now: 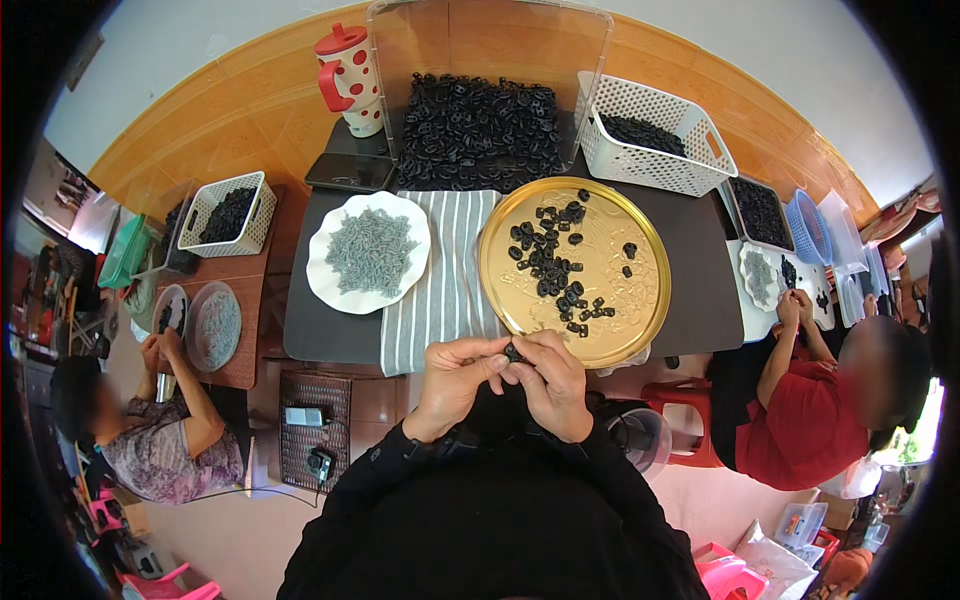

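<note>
My left hand and my right hand meet at the table's front edge. Between their fingertips they pinch a small black plastic part; its exact shape is mostly covered by the fingers. Just beyond them lies a round gold tray, on which several similar black parts are scattered, most in a loose cluster. To the left, a white scalloped plate carries a heap of small grey-green, rod-like pieces. A grey-and-white striped cloth lies between plate and tray.
At the back, a clear bin holds a mound of black parts. Right of it stands a white perforated basket; left, a phone and a dotted tumbler. Co-workers sit left and right at side tables.
</note>
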`<control>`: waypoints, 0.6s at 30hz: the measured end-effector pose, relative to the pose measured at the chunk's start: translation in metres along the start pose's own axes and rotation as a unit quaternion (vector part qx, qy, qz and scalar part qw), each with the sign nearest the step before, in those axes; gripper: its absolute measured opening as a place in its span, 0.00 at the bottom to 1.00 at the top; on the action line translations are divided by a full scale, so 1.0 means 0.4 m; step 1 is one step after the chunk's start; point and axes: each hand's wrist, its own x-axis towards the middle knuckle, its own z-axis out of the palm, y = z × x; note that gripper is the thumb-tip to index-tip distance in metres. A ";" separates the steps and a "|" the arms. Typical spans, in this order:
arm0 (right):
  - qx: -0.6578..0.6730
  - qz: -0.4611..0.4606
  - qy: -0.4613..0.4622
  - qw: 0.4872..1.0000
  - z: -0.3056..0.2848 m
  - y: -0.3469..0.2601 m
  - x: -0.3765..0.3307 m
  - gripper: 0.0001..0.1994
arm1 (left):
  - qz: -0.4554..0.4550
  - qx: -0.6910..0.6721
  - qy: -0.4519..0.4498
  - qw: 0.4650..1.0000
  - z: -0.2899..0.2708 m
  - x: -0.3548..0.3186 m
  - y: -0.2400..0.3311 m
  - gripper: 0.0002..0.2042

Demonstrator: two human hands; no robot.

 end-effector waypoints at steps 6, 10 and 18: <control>0.012 0.012 -0.002 1.000 0.003 -0.009 -0.003 0.16 | 0.021 -0.012 0.006 1.000 0.006 -0.010 -0.004 0.11; -0.012 -0.025 0.007 1.000 0.001 -0.007 0.002 0.14 | 0.038 -0.004 0.010 0.999 0.010 -0.012 -0.018 0.10; -0.027 -0.074 0.014 0.997 0.002 -0.007 0.000 0.12 | 0.061 -0.026 -0.001 0.998 0.017 -0.021 -0.019 0.08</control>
